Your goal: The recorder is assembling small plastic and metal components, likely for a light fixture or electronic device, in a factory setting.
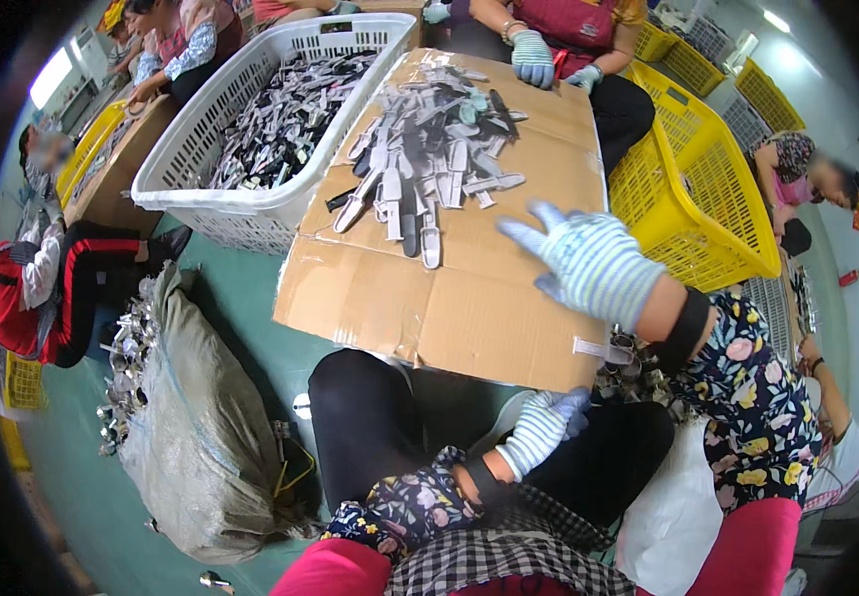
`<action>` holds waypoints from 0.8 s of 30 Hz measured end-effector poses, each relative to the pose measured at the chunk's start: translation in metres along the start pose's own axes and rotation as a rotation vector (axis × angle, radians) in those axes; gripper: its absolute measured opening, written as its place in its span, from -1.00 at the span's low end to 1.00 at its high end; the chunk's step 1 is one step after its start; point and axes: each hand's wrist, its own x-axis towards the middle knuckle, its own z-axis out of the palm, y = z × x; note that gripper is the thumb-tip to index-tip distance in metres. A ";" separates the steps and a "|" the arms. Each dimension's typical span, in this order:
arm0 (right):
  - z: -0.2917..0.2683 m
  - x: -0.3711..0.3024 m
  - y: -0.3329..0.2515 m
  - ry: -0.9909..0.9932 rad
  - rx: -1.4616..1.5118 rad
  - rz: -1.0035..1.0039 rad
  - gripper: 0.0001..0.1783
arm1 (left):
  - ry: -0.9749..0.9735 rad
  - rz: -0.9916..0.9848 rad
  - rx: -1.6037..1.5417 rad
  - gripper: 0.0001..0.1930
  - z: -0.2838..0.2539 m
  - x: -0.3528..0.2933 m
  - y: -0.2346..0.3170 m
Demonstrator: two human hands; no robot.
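Note:
My right hand (598,266), in a striped knit glove, is over the right part of a cardboard sheet (350,298), fingers spread, holding nothing I can see. My left hand (539,433), gloved alike, is low over my lap by the sheet's near edge. Its fingers are curled in; whatever they hold, if anything, is hidden. Farther up the sheet lies a loose pile of slim plastic pieces (434,149), mostly pale grey, some black or greenish. A pale flat piece (603,350) shows at the near right edge, below my right hand.
A white crate (221,204) full of similar dark and grey pieces stands at the far left. Yellow crates (688,199) are at right. A large woven sack (191,437) lies left on the green floor beside shiny metal parts (127,368). Across the sheet, a co-worker's gloved hand (531,60) rests on its edge.

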 end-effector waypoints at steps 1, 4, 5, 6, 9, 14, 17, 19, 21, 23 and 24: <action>-0.003 0.014 -0.008 0.020 0.001 -0.067 -0.28 | 0.008 0.002 -0.009 -0.74 -0.001 0.001 -0.002; 0.007 0.061 -0.017 0.259 -0.107 -0.299 -0.23 | 0.049 0.284 0.210 -0.78 0.008 0.000 0.003; 0.005 0.082 -0.033 0.249 -0.104 -0.323 -0.23 | 0.081 0.287 0.208 -0.80 0.003 0.000 0.002; -0.002 0.099 -0.046 0.235 -0.113 -0.335 -0.21 | 0.096 0.293 0.205 -0.82 0.003 0.000 -0.002; -0.026 0.135 -0.062 0.058 -0.112 -0.388 -0.09 | 0.063 0.357 0.244 -0.84 -0.006 0.025 -0.057; -0.007 0.151 -0.057 -0.202 0.002 -0.372 -0.16 | 0.052 0.574 0.953 -0.78 -0.007 0.027 -0.042; 0.027 0.134 -0.041 0.043 0.162 -0.569 -0.41 | 0.139 0.451 0.284 -0.84 -0.005 0.015 -0.038; 0.035 0.108 -0.024 -0.033 0.255 -0.515 -0.45 | 0.101 0.284 0.128 -0.80 -0.002 0.009 -0.022; 0.018 0.085 -0.014 -0.276 0.254 -0.478 -0.40 | 0.085 0.213 0.157 -0.85 -0.001 0.005 -0.005; 0.043 0.065 0.008 0.035 0.185 -0.523 -0.40 | 0.038 0.101 0.172 -0.87 0.004 0.001 0.011; 0.052 0.051 0.025 0.342 0.096 -0.563 -0.40 | -0.005 0.105 0.178 -0.87 0.012 0.004 0.009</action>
